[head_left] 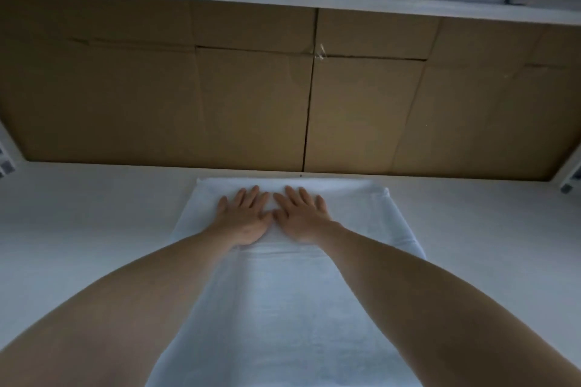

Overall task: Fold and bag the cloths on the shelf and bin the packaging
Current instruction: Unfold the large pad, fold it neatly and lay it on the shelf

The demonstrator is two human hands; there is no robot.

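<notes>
Now, cloth: white, laid lengthwise on the white shelf surface, its far part folded over into a thicker layer.
Left hand: fingers straight, flat on the folded part, gripping nothing.
Right hand: likewise flat, thumb almost meeting the left's.
Risk: uneven pressing could skew the fold or trap creases.
Cardboard backing: just beyond; the fold could bunch against it.
</notes>
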